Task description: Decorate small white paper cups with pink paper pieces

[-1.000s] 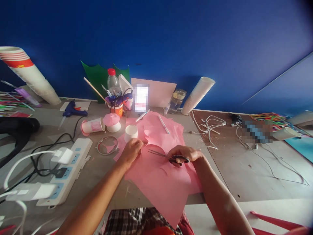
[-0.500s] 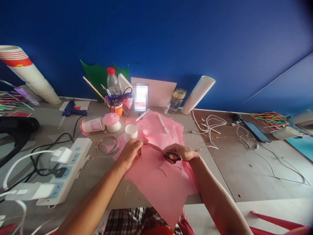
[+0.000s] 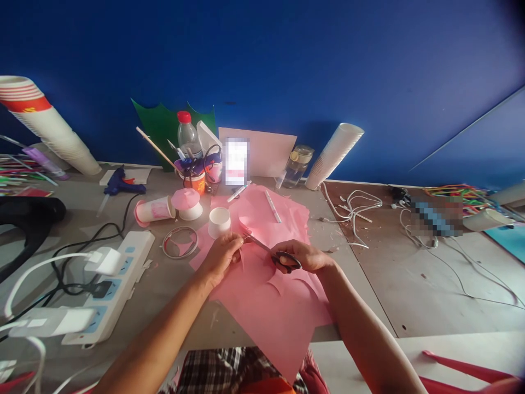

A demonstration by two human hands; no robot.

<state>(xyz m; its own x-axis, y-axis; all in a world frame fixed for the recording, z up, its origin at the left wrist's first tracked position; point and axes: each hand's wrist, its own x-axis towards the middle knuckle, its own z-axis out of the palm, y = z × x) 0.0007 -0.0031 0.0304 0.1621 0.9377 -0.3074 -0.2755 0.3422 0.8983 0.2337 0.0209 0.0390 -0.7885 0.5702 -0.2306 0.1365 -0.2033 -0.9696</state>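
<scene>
A large sheet of pink paper (image 3: pixel 266 312) lies across the table's front edge, over more pink sheets. My right hand (image 3: pixel 305 256) is closed round the black handles of a pair of scissors (image 3: pixel 268 250), whose blades point left into the paper. My left hand (image 3: pixel 221 254) pinches the pink paper at its left side, right by the blade tips. A curved cut shows in the sheet below the scissors. A small white paper cup (image 3: pixel 219 221) stands just behind my left hand.
A white power strip (image 3: pixel 110 290) with plugs and black cables lies at the left. Behind are a blue glue gun (image 3: pixel 121 185), a tipped pink cup (image 3: pixel 153 210), a wire ring (image 3: pixel 180 242), a water bottle (image 3: pixel 188 137), stacked paper cups (image 3: pixel 332 156) and loose white cords (image 3: pixel 353 208).
The scissors and my right hand have moved left and a little away from me, so the blades reach further into the paper near my left hand.
</scene>
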